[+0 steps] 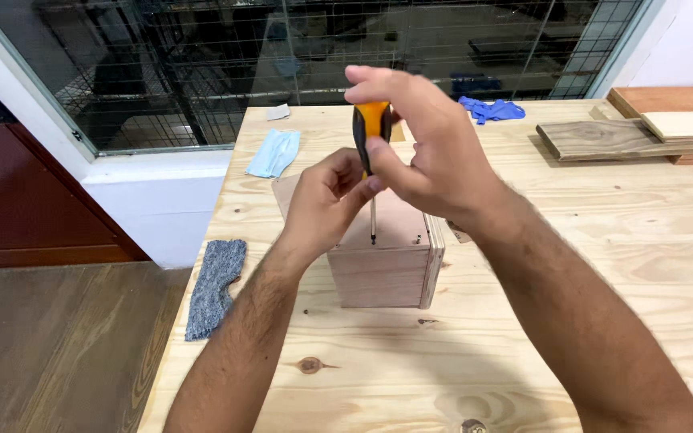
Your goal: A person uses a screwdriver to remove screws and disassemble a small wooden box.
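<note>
Two bare forearms reaching in from the lower edge over the pale pine bench. Right hand raised above a small plywood box, fingers clamped on the orange-and-black handle of a screwdriver held upright, its thin shaft pointing straight down with the tip resting on the box's top face. Left hand lying on that top face just beside the shaft, fingers curled together near it; cannot tell whether pinching anything small at the tip. Box standing near the middle of the bench, square to the edge, layered end grain showing along its right side. Grey felt strip draped over the bench's left edge. Light blue face mask flat on the bench behind the box, to the left. Blue gloves crumpled farther back on the right. Stacked wooden boards at the far right corner. Wire-mesh window beyond the bench.
</note>
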